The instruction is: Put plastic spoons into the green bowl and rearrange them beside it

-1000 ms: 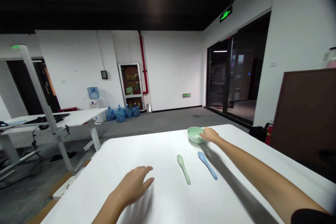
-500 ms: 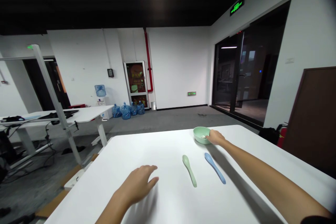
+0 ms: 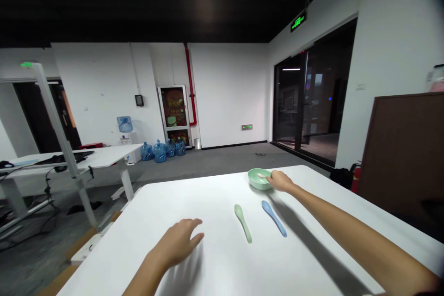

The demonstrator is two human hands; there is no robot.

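A pale green bowl (image 3: 257,179) stands near the far edge of the white table (image 3: 215,259). My right hand (image 3: 279,180) reaches out to the bowl's right rim, fingers curled on it, with a small light object at the fingertips that I cannot make out. A green spoon (image 3: 243,223) and a blue spoon (image 3: 274,218) lie side by side in the middle of the table, nearer to me than the bowl. My left hand (image 3: 178,241) lies flat on the table at the lower left, fingers stretched out, holding nothing.
A brown board (image 3: 402,148) stands to the right of the table. Another white desk (image 3: 69,159) with a metal frame is at the left. Blue water bottles (image 3: 161,149) sit on the grey floor by the far wall. Glass doors are at the right.
My hands and the spoons stay where they were. Only the view has swung a little, right and then back.
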